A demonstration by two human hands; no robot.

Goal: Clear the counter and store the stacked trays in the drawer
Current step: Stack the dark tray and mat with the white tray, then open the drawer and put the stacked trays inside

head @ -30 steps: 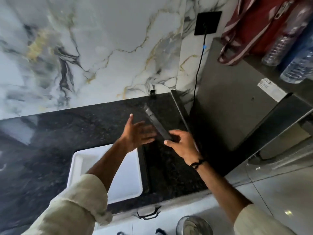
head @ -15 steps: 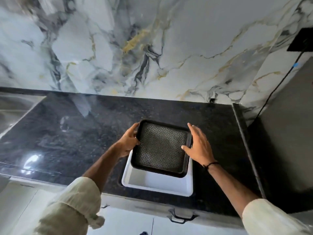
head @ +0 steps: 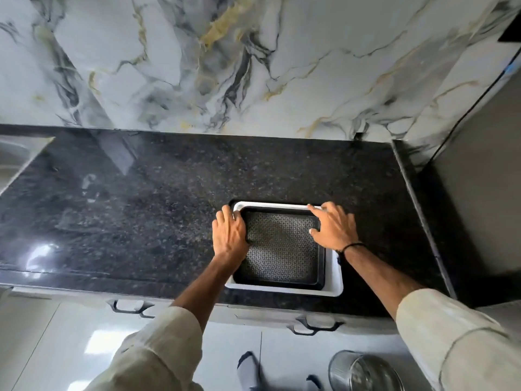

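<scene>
Sitting at the lower centre-right of the frame on the dark speckled counter (head: 141, 198), the stacked trays — a black tray (head: 282, 249) with a silvery lattice-patterned floor nested inside a larger white tray (head: 334, 280), whose rim shows along the far, right and near edges. On the left side of the stack, the left hand (head: 229, 235) lies palm-down over the black tray's left rim, fingers curled over the edge; whether it actually clamps the rim cannot be told from here, since the hand covers it. Over to the right, the right hand (head: 334, 227) is spread flat and loose across the far right corner, index finger stretched along the white rim, thumb resting on the patterned floor — gripping nothing. The white tray's left wall is hidden under the left wrist. Below the counter edge, dark drawer handles (head: 313, 327) show on white fronts. At far left a sink (head: 14, 153) is cut off by the frame; bottom right, a round metal bin (head: 363, 371) is partly cropped.
</scene>
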